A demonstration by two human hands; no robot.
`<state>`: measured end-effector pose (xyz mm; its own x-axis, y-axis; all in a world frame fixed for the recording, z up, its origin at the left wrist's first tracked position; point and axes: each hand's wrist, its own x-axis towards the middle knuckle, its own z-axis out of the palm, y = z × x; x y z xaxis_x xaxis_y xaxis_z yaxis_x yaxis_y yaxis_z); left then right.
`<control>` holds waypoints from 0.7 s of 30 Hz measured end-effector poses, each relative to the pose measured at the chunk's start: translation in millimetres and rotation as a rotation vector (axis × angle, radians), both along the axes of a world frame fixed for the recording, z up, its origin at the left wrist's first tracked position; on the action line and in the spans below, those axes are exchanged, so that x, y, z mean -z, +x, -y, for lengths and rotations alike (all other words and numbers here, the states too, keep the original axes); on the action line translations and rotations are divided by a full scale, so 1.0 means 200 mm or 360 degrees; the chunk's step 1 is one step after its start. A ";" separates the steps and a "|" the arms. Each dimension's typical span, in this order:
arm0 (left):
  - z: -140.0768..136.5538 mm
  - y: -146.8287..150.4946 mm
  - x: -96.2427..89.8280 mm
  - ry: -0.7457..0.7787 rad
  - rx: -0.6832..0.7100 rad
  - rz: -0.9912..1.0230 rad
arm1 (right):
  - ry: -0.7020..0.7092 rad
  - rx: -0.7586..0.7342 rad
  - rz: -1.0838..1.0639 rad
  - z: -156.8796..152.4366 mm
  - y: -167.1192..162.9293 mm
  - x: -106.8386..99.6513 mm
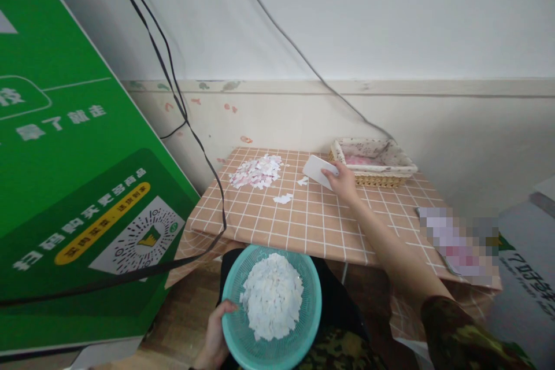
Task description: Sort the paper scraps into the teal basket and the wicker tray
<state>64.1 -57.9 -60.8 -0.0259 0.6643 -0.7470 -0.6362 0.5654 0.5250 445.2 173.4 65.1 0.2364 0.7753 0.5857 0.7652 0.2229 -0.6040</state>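
Observation:
My left hand [218, 324] grips the left rim of a round teal plastic basket [313, 318], thumb over the edge. The basket sits over my lap below the table's front edge, with a heap of small white paper pieces [273, 298] in it. My right hand [342, 181] reaches over the table, its fingers closed on a flat white rectangular card [317, 170] tilted above the cloth. Near the card lie a few loose paper bits [283, 199]. Farther left is a pile of white and pinkish paper pieces [255, 172].
A brown checked cloth covers the table [312, 231]. A cloth-lined wicker basket [375, 176] with something pink inside stands at the back right. A blurred flat item [453, 243] lies at the right edge. Black cables [202, 147] hang before a green panel [87, 185] on the left.

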 end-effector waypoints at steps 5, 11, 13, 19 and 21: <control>0.00 0.00 0.04 0.0044 0.0141 0.0150 | -0.0085 -0.0197 0.0159 0.08 -0.06 -0.01; -0.03 0.04 -0.01 0.0020 0.0093 0.0105 | -0.0108 -0.0430 0.0257 0.24 -0.12 -0.06; -0.04 0.05 -0.02 0.0014 0.0086 0.0099 | -0.0054 -0.0377 0.0260 0.26 -0.12 -0.06; -0.01 0.05 -0.01 0.0072 0.0046 0.0109 | -0.0210 -0.0561 0.0409 0.44 -0.16 0.08; -0.01 0.05 0.00 0.0096 0.0007 0.0101 | -0.0208 -0.0679 0.0460 0.54 -0.19 0.11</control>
<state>73.2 -56.8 -60.9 0.0233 0.7083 -0.7055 -0.6668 0.5368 0.5169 406.8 65.2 43.5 -0.2726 0.8381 0.4725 0.7624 0.4877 -0.4252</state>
